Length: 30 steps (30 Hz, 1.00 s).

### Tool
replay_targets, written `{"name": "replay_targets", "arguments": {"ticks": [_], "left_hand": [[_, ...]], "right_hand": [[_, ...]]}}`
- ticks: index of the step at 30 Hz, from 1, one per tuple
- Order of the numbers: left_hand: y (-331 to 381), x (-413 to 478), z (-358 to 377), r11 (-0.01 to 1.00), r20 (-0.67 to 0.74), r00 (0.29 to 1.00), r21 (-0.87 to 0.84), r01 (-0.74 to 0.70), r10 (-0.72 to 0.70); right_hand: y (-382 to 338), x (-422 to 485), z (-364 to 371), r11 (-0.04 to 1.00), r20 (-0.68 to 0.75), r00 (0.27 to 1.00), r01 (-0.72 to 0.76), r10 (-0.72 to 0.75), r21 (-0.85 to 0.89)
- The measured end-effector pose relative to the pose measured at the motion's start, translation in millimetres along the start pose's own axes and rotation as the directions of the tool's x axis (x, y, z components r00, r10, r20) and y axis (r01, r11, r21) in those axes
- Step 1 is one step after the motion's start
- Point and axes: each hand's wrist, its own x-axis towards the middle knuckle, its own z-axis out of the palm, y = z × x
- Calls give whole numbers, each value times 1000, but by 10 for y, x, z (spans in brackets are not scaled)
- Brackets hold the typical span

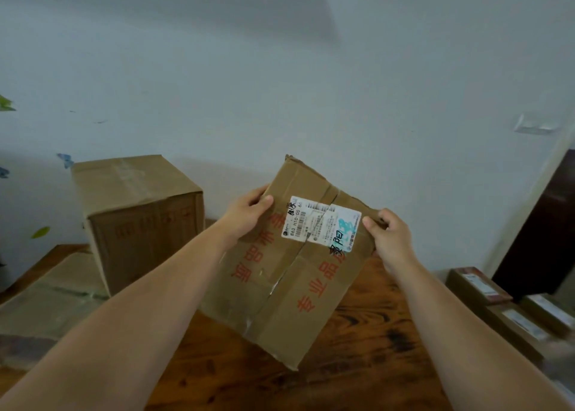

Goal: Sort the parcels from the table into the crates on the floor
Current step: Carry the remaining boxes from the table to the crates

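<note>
Wood counter point(357, 364). Tall box point(140, 217) at back left, by wall. Parcel point(280, 286) held tilted over counter centre. Left hand point(245, 214) grips its left edge, right hand point(389, 239) its right edge. Label point(320, 224) faces up.

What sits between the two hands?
Only the parcel: the left hand and right hand grip its opposite edges, and its white label lies between the thumbs. Shown in the head view.

Brown parcel point(289, 273), red print, white label point(320, 222).
</note>
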Motion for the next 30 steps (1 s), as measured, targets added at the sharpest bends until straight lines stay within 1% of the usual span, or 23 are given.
{"name": "replay_targets", "arguments": {"ticks": [2,4,6,9,11,13,14,15,17,18,19,21,24,25,28,30], "left_hand": [[-61,23,20,996,-60,998,89,1,4],[-162,35,8,971,-159,987,237,43,-5],[-269,43,-44,941,-263,963,310,139,-56],[-396,47,-116,887,-357,921,359,291,-158],[-427,41,-126,874,-434,879,330,358,-197],[-450,17,-117,888,-530,808,198,415,-259],[-464,0,-113,902,-550,782,112,418,-294],[-481,-10,-106,919,-536,780,18,395,-324],[-502,-22,-57,929,-449,813,-168,330,-370],[-506,-20,-25,925,-421,826,-226,305,-376],[-499,-13,1,927,-414,834,-250,281,-364],[-471,17,26,938,-418,849,-261,229,-323],[-438,81,20,953,-413,872,-253,167,-263],[-434,97,18,956,-404,881,-251,153,-247],[-445,118,22,961,-377,900,-245,130,-218],[-470,121,20,968,-359,913,-221,118,-193]], "right_hand": [[17,23,-33,999,-52,998,-31,32,16],[31,51,-68,994,-99,991,-87,93,64],[52,85,-97,986,-130,983,-111,127,121],[81,105,-106,974,-150,974,-144,171,175],[124,116,-102,964,-150,967,-172,204,205],[160,127,-115,953,-151,959,-202,240,227],[183,134,-124,945,-148,954,-219,259,245],[202,138,-129,933,-143,950,-234,279,273],[214,130,-124,908,-127,942,-255,311,331],[225,128,-118,903,-117,941,-264,319,340],[236,129,-111,903,-103,942,-271,321,332],[260,137,-102,916,-65,946,-290,319,278],[291,177,-132,960,-27,960,-278,279,35],[301,185,-142,965,-30,964,-264,264,-3],[320,185,-158,976,-8,976,-216,216,14],[331,201,-162,979,22,980,-197,198,-49]]}}
